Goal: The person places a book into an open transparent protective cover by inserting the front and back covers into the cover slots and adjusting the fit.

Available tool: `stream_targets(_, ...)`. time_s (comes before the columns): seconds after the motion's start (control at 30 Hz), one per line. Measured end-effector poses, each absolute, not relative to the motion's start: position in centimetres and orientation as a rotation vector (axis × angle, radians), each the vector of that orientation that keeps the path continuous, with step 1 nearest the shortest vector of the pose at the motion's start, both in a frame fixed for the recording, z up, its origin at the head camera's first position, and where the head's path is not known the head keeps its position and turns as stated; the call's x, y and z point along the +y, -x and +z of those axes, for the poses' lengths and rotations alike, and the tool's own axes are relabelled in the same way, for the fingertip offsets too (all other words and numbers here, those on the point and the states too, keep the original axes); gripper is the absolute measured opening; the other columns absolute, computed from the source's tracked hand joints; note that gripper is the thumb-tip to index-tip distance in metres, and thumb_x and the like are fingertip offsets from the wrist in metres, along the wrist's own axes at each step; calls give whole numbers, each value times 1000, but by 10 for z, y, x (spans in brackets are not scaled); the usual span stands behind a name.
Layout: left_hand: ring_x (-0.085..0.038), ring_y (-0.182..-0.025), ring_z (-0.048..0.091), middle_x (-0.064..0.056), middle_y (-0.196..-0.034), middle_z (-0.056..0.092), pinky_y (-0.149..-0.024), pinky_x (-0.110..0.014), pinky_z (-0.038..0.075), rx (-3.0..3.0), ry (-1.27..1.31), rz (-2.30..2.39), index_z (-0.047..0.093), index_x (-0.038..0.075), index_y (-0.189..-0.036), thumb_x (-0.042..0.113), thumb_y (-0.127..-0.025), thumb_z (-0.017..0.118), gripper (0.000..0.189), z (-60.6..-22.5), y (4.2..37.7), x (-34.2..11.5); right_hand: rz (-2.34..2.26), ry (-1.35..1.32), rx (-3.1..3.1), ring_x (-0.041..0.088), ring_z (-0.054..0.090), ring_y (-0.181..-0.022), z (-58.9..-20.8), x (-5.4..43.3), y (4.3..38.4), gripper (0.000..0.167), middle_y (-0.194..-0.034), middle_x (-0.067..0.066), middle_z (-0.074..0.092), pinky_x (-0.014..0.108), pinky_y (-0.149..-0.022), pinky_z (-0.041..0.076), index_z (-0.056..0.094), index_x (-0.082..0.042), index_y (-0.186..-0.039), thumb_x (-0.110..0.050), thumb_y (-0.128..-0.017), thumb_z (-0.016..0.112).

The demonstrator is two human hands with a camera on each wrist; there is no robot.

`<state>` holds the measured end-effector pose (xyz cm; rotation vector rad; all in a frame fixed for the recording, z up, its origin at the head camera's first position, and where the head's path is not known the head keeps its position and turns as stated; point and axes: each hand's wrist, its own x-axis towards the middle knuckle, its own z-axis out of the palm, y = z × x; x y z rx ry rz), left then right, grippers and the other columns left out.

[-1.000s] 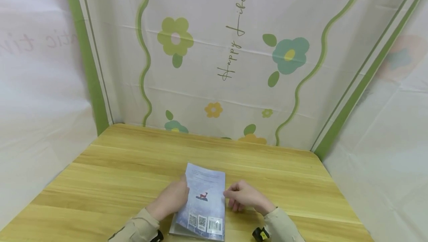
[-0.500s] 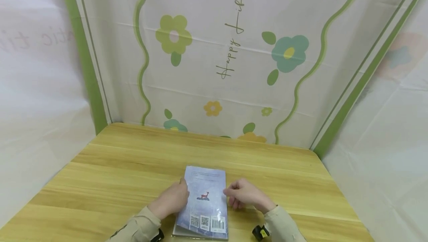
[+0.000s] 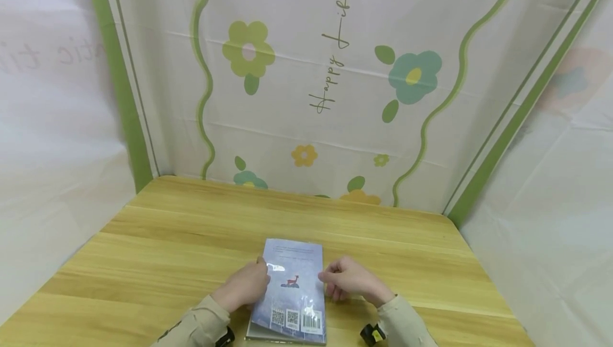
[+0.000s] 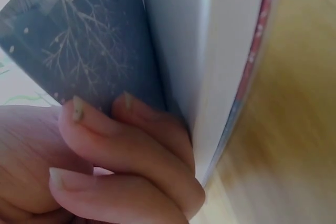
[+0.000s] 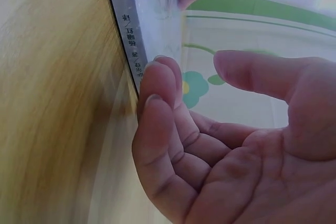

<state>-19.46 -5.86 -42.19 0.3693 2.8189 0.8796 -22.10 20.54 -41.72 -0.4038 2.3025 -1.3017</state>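
Note:
A pale blue paperback book [image 3: 297,299] lies on the wooden table, its back cover up, with a small red deer and printed codes on it. That cover is lifted a little along its left side. My left hand [image 3: 245,286] pinches the cover's left edge. In the left wrist view, the fingertips [image 4: 89,121] lie against the cover's dark inner side with its tree print, next to the pages. At the spine, my right hand [image 3: 351,280] touches the book with bent fingers. The right wrist view shows its thumb [image 5: 252,72] held apart from the fingers.
The wooden table [image 3: 191,230] extends around the book. A white cloth [image 3: 287,123] printed with flowers hangs behind it, and white sheets [image 3: 551,203] hang at both sides. Dark wrist straps [image 3: 372,335] sit by the sleeves.
The book's lifted cover has come down somewhat and lies flatter, with a new glare spot near the left hand. Both hands have stayed nearly in place.

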Motion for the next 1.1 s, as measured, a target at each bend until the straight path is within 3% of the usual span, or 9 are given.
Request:
stream_targets(0.17, -18, -42, 49, -37, -94, 59, -35, -30, 44, 2782, -328, 922, 29, -30, -133, 4, -97, 53, 55, -426, 197, -60, -1304, 412, 2287, 23, 63, -58, -417, 206, 221, 26, -70, 15, 66, 33, -54, 55, 69, 1, -85, -23, -95, 64)
stream_targets(0.73, -11, -31, 47, -14, -54, 50, -30, -25, 42, 2814, -376, 763, 29, -29, -133, 9, -100, 50, 55, -423, 192, -58, -1306, 413, 2286, 21, 62, -58, -415, 208, 220, 25, -72, 16, 66, 33, -55, 55, 70, 1, -92, -23, -96, 63)
stream_targets(0.87, -11, -33, 46, -25, -74, 59, -31, -25, 40, 2808, -355, 811, 30, -28, -134, 11, -99, 54, 57, -424, 192, -59, -1304, 421, 2284, 21, 62, -58, -416, 209, 220, 26, -72, 17, 66, 32, -54, 54, 70, 1, -91, -24, -96, 64)
stream_targets(0.93, -11, -34, 45, -25, -78, 59, -31, -24, 39, 2792, -356, 852, 31, -27, -135, 12, -98, 56, 59, -426, 193, -61, -1304, 421, 2282, 21, 62, -58, -416, 209, 220, 26, -72, 16, 66, 32, -54, 54, 70, 1, -91, -24, -96, 64)
stream_targets(1.1, -10, -36, 42, -8, -60, 53, -33, -23, 36, 2702, -436, 998, 35, -23, -135, 13, -94, 62, 62, -426, 196, -72, -1307, 420, 2270, 22, 63, -59, -417, 211, 221, 25, -73, 17, 66, 33, -55, 55, 70, 0, -95, -24, -96, 63)
